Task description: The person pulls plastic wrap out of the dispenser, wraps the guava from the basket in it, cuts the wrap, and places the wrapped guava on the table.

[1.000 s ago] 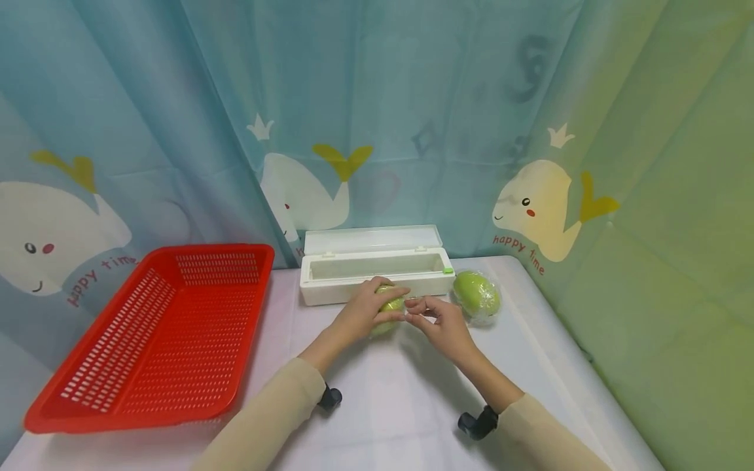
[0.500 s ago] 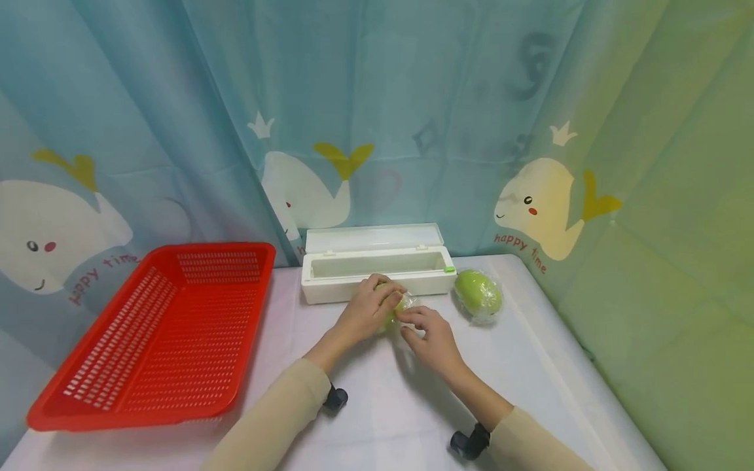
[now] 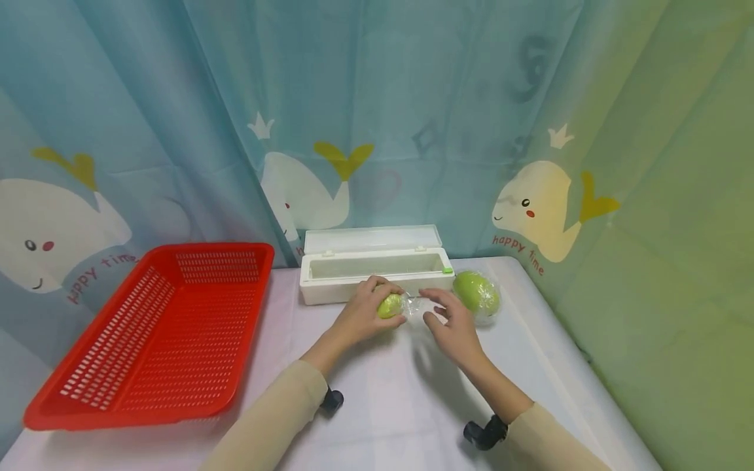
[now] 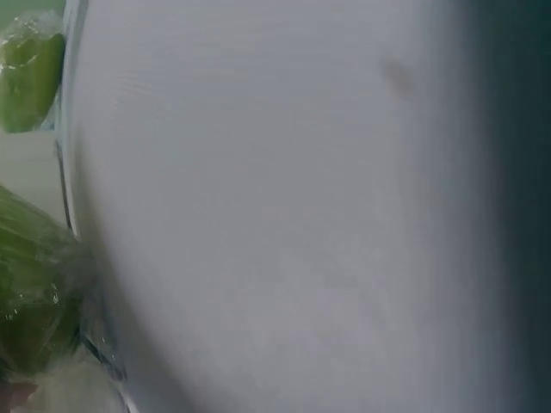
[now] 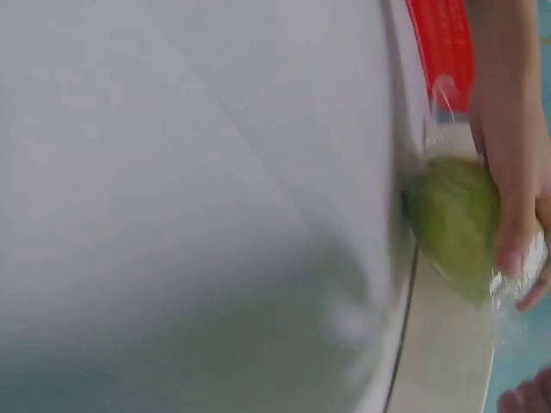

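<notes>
My left hand (image 3: 365, 311) grips a small green fruit (image 3: 391, 305) on the white table, just in front of the dispenser box. Clear film (image 3: 412, 302) clings to the fruit and trails off its right side. My right hand (image 3: 449, 324) hovers just right of that film tail, fingers loosely spread and thumb apart. In the right wrist view, left-hand fingers (image 5: 510, 206) curl over the filmed fruit (image 5: 449, 225). The left wrist view catches the wrapped fruit (image 4: 26, 301) at its lower left edge.
A second green fruit (image 3: 477, 292), wrapped in film, lies right of my right hand, also seen as the far fruit (image 4: 30, 82). A white film dispenser box (image 3: 377, 269) stands open behind the hands. A red slotted basket (image 3: 159, 333) fills the table's left; curtains hang close behind.
My right hand left the fruit and drew back to the right, its fingers spreading. The left hand turned the fruit, so more green shows.
</notes>
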{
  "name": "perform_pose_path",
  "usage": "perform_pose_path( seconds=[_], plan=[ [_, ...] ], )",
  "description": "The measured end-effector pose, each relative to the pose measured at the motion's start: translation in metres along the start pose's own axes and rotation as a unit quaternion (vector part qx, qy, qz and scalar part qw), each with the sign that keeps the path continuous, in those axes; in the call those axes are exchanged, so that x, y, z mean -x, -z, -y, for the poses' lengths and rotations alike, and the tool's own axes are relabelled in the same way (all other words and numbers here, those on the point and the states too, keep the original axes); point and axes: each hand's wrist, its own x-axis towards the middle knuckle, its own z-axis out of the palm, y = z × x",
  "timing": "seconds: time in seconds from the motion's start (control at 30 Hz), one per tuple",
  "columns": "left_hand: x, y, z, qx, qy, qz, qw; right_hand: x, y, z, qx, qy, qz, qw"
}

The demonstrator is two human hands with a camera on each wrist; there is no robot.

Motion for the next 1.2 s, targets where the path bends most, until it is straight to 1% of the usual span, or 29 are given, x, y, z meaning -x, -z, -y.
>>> perform_pose_path(
  seconds=[0.07, 0.17, 0.23, 0.3, 0.37, 0.5, 0.67, 0.73, 0.8, 0.87, 0.93, 0.97, 1.0, 1.1, 1.13, 1.2],
  plan=[
    [0.001, 0.001, 0.0, -0.002, -0.004, 0.002, 1.0, -0.007, -0.001, -0.002, -0.004, -0.009, 0.029, 0.9995],
    [0.003, 0.0, 0.0, -0.002, -0.005, 0.002, 1.0, -0.013, -0.009, -0.005, -0.013, -0.037, 0.092, 0.9949],
    [0.003, -0.002, 0.001, -0.003, -0.005, -0.002, 1.0, -0.013, -0.018, -0.009, -0.019, -0.056, 0.13, 0.9897],
    [0.005, -0.003, 0.001, -0.001, -0.006, -0.004, 1.0, -0.009, -0.027, -0.011, -0.033, -0.071, 0.152, 0.9852],
    [0.006, -0.005, 0.003, -0.001, -0.011, -0.005, 0.9999, -0.003, -0.034, -0.014, -0.048, -0.069, 0.164, 0.9828],
    [0.007, -0.003, 0.003, 0.002, -0.022, -0.001, 0.9998, 0.008, -0.043, -0.014, -0.1, -0.067, 0.169, 0.9782],
    [0.006, 0.002, 0.003, 0.005, -0.029, 0.013, 0.9995, 0.015, -0.049, -0.008, -0.178, -0.076, 0.171, 0.966],
    [0.006, 0.003, 0.003, -0.001, -0.029, 0.02, 0.9994, 0.018, -0.05, -0.005, -0.211, -0.078, 0.171, 0.9593],
    [0.005, 0.004, 0.002, -0.005, -0.026, 0.024, 0.9994, 0.02, -0.051, -0.001, -0.228, -0.078, 0.173, 0.955],
    [0.005, 0.005, 0.002, -0.005, -0.019, 0.024, 0.9995, 0.024, -0.053, 0.004, -0.238, -0.087, 0.18, 0.9504],
    [0.005, 0.006, 0.002, -0.004, -0.013, 0.02, 0.9997, 0.026, -0.057, 0.008, -0.232, -0.086, 0.185, 0.9511],
    [0.005, 0.006, 0.002, -0.004, -0.014, 0.016, 0.9998, 0.027, -0.059, 0.01, -0.226, -0.091, 0.184, 0.9521],
    [0.004, 0.006, 0.002, -0.005, -0.014, 0.014, 0.9998, 0.028, -0.061, 0.012, -0.216, -0.095, 0.182, 0.9546],
    [0.004, 0.004, 0.001, -0.009, -0.018, 0.013, 0.9997, 0.033, -0.065, 0.018, -0.161, -0.096, 0.175, 0.9666],
    [0.003, 0.004, 0.001, -0.01, -0.022, 0.012, 0.9996, 0.035, -0.066, 0.02, -0.139, -0.095, 0.179, 0.9695],
    [0.002, 0.003, -0.001, -0.015, -0.024, 0.015, 0.9995, 0.04, -0.067, 0.025, -0.095, -0.088, 0.198, 0.9716]
  ],
)
